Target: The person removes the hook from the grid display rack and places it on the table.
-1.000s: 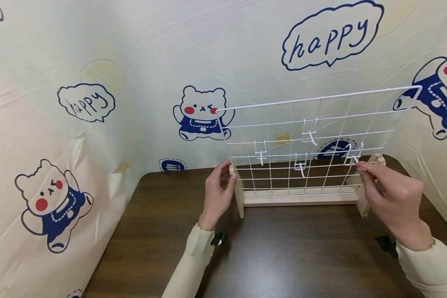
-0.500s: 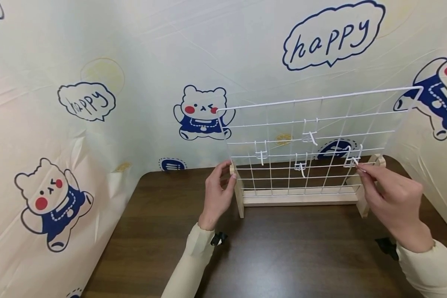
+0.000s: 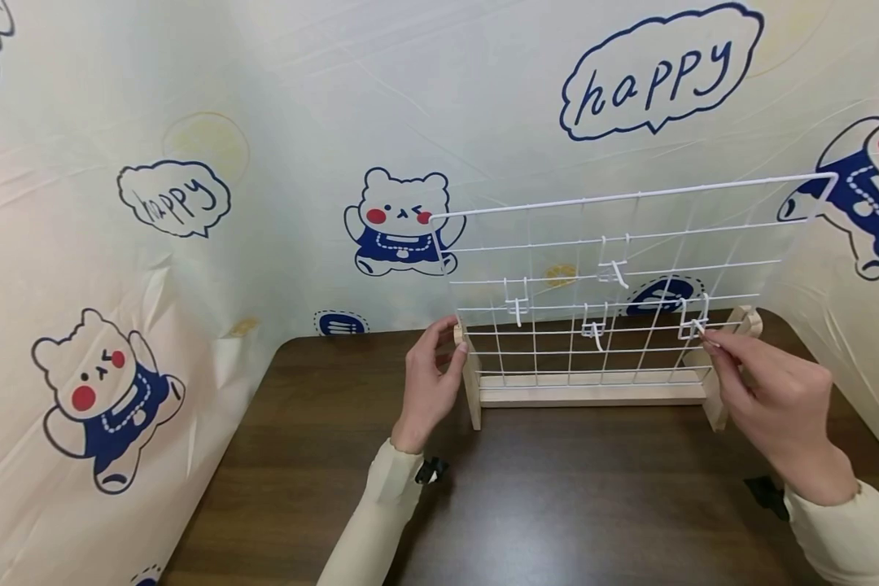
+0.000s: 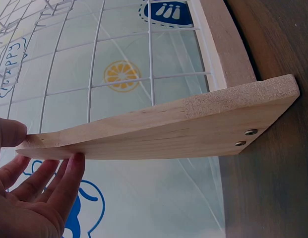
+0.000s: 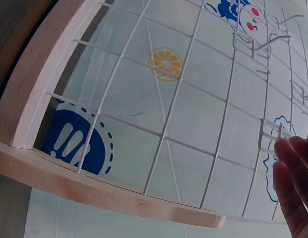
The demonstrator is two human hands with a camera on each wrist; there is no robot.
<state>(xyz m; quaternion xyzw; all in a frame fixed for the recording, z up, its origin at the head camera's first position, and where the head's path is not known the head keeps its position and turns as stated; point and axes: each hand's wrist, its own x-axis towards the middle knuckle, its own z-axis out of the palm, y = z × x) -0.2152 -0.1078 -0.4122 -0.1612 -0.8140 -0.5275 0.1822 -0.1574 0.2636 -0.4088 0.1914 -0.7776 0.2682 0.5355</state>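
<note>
A white wire grid panel [image 3: 630,196] stands upright in a pale wooden stand [image 3: 593,396] on the table. My left hand [image 3: 432,382] holds the top of the stand's left side post [image 3: 472,382]; in the left wrist view, the thumb is on one side of the wood and the fingers on the other. My right hand [image 3: 784,399] pinches the prong of a white wire hook [image 3: 692,326] at the grid's right side. Whether this hook's upper ends sit over a wire is too small to tell. Three similar hooks hang on the grid, including one [image 3: 593,329] near its middle.
The dark brown wooden table [image 3: 557,496] extends in front of the stand. A pale curtain [image 3: 278,163] printed with bears and "happy" bubbles hangs behind and at both sides. Right of the grid rises the stand's other side post [image 3: 749,320], partly behind my right hand.
My right hand has brought the hook slightly down and a little left against the grid. The left hand has stayed on the side post. The head view has shifted slightly.
</note>
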